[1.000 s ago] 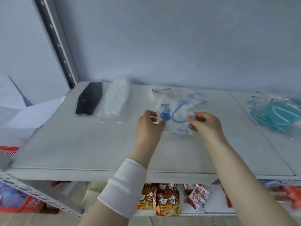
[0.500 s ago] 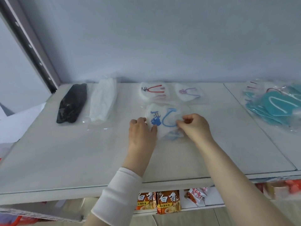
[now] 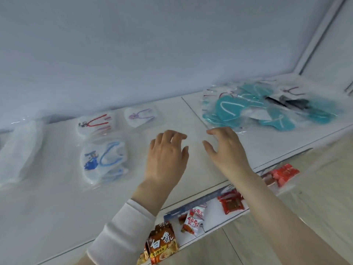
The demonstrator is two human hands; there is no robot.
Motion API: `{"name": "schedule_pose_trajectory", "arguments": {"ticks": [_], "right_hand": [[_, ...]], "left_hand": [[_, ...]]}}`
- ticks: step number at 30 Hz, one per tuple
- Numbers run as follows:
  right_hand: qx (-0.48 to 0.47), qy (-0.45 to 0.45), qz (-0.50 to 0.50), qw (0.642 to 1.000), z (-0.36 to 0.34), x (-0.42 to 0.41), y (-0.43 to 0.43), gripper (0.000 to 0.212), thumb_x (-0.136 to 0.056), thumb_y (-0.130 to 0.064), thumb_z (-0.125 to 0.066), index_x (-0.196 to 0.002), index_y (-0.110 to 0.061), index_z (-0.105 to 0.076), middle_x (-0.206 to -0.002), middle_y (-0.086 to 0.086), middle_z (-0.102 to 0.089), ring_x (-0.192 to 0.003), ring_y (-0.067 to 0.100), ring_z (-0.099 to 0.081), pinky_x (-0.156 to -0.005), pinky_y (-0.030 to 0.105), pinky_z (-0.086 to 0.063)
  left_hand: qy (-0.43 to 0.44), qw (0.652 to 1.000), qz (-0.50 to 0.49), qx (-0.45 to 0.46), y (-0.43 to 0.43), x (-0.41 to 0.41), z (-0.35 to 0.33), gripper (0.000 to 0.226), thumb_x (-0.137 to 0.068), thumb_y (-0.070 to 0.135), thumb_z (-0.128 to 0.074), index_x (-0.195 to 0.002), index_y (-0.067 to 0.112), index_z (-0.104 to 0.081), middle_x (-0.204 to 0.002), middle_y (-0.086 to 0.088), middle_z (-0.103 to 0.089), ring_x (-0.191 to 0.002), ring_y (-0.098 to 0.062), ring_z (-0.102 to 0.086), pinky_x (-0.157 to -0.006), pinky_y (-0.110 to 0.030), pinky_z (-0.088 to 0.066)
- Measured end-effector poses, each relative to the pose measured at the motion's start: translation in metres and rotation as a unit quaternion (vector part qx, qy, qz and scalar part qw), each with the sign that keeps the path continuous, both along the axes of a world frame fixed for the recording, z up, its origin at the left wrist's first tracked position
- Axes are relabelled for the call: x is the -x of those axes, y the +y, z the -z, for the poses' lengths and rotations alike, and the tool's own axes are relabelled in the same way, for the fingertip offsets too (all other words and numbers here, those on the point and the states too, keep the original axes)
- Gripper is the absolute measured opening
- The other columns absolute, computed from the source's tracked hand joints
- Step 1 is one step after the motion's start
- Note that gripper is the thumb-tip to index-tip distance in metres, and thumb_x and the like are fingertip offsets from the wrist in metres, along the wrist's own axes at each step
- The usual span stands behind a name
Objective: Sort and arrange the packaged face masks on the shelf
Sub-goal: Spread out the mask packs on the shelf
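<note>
Gripping nothing with left hand (image 3: 166, 155) or right hand (image 3: 225, 150), both loose over the shelf (image 3: 57, 207), between blue-strap mask pack (image 3: 104, 161) and teal mask pile (image 3: 248, 109)

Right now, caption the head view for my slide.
Left hand and right hand, empty, above the shelf between the blue-strap mask pack and the teal mask pile.

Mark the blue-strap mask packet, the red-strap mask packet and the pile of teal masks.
blue-strap mask packet (image 3: 104, 160): head view, middle of the white mask.
red-strap mask packet (image 3: 95, 124): head view, middle of the packet.
pile of teal masks (image 3: 228, 109): head view, large teal mask at its left.
</note>
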State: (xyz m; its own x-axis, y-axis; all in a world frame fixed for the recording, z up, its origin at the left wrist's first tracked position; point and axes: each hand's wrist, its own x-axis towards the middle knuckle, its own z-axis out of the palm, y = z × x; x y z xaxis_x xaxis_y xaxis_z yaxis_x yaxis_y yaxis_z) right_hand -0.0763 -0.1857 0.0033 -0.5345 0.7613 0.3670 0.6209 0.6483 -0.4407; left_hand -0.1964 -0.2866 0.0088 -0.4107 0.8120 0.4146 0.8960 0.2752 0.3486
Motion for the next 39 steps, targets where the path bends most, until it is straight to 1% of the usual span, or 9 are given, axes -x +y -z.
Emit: {"name": "schedule_pose_trajectory", "arguments": {"ticks": [5,10,15,18,22,26,29,35,39], "right_hand": [[-0.032,-0.039,0.037,0.998,0.003,-0.116,0.078,0.031,-0.085,-0.02,-0.065,-0.113,-0.007,-0.06,-0.117,0.012,-0.058,-0.111,0.03,-0.054,-0.093,0.041,-0.044],[0.003,-0.06,0.086,0.995,0.013,-0.223,0.141,0.034,-0.09,-0.026,-0.057,-0.122,-0.014,-0.055,-0.132,0.007,-0.051,-0.133,0.024,-0.036,-0.108,0.034,-0.03],[0.04,-0.021,0.117,0.992,0.019,-0.289,0.188,0.031,-0.085,-0.017,-0.065,-0.114,-0.009,-0.06,-0.125,0.012,-0.058,-0.129,0.033,-0.042,-0.103,0.044,-0.037],[0.054,-0.007,0.126,0.99,0.024,-0.312,0.214,0.034,-0.086,-0.021,-0.063,-0.118,-0.011,-0.058,-0.128,0.008,-0.056,-0.133,0.029,-0.039,-0.104,0.041,-0.037],[0.058,-0.015,0.107,0.992,0.018,-0.32,0.269,0.042,-0.09,-0.03,-0.057,-0.129,-0.017,-0.05,-0.137,0.001,-0.048,-0.138,0.021,-0.029,-0.109,0.033,-0.028],[0.068,0.03,0.093,0.993,-0.007,-0.308,0.335,0.039,-0.088,-0.028,-0.06,-0.124,-0.015,-0.054,-0.124,0.004,-0.055,-0.119,0.021,-0.048,-0.096,0.024,-0.033],[0.104,0.016,0.073,0.992,-0.019,-0.291,0.381,0.042,-0.087,-0.032,-0.062,-0.124,-0.014,-0.052,-0.126,0.0,-0.056,-0.118,0.017,-0.05,-0.092,0.02,-0.033],[0.132,-0.053,0.024,0.99,-0.023,-0.236,0.449,0.065,-0.082,-0.046,-0.064,-0.136,-0.017,-0.043,-0.133,0.002,-0.051,-0.123,0.02,-0.045,-0.1,0.029,-0.034],[0.149,-0.089,-0.012,0.985,-0.011,-0.216,0.473,0.074,-0.076,-0.047,-0.069,-0.138,-0.018,-0.04,-0.13,0.004,-0.052,-0.121,0.022,-0.046,-0.099,0.031,-0.037]], "left_hand": [[0.005,0.997,0.054,0.058,0.085,-0.095,0.003,0.036,-0.097,0.029,-0.045,-0.132,0.022,-0.049,-0.139,0.003,-0.045,-0.131,-0.018,-0.038,-0.109,-0.031,-0.025],[0.015,0.987,0.123,0.1,0.168,-0.187,0.006,0.038,-0.099,0.033,-0.04,-0.136,0.025,-0.043,-0.145,0.005,-0.037,-0.136,-0.014,-0.029,-0.112,-0.027,-0.017],[0.012,0.981,0.158,0.116,0.225,-0.238,0.009,0.039,-0.099,0.035,-0.038,-0.137,0.028,-0.041,-0.146,0.008,-0.034,-0.137,-0.011,-0.028,-0.112,-0.025,-0.017],[0.005,0.978,0.167,0.123,0.261,-0.251,0.013,0.039,-0.098,0.036,-0.039,-0.137,0.029,-0.04,-0.146,0.009,-0.033,-0.136,-0.01,-0.028,-0.112,-0.024,-0.015],[-0.016,0.984,0.139,0.108,0.318,-0.25,0.009,0.039,-0.098,0.035,-0.042,-0.135,0.027,-0.041,-0.142,0.006,-0.039,-0.133,-0.013,-0.033,-0.11,-0.026,-0.019],[-0.034,0.992,0.096,0.079,0.374,-0.233,-0.002,0.039,-0.095,0.031,-0.046,-0.133,0.022,-0.046,-0.136,0.0,-0.045,-0.127,-0.019,-0.04,-0.107,-0.029,-0.027],[-0.066,0.993,0.073,0.073,0.407,-0.22,-0.006,0.043,-0.095,0.03,-0.049,-0.136,0.02,-0.042,-0.141,-0.002,-0.04,-0.131,-0.021,-0.035,-0.108,-0.031,-0.024],[-0.028,0.99,0.014,0.138,0.466,-0.198,-0.002,0.065,-0.094,0.045,-0.046,-0.146,0.016,-0.022,-0.152,-0.006,-0.023,-0.143,-0.026,-0.013,-0.117,-0.037,-0.012],[-0.005,0.988,-0.003,0.155,0.478,-0.197,0.01,0.068,-0.092,0.048,-0.048,-0.146,0.018,-0.021,-0.149,-0.003,-0.027,-0.142,-0.023,-0.016,-0.115,-0.034,-0.012]]}}
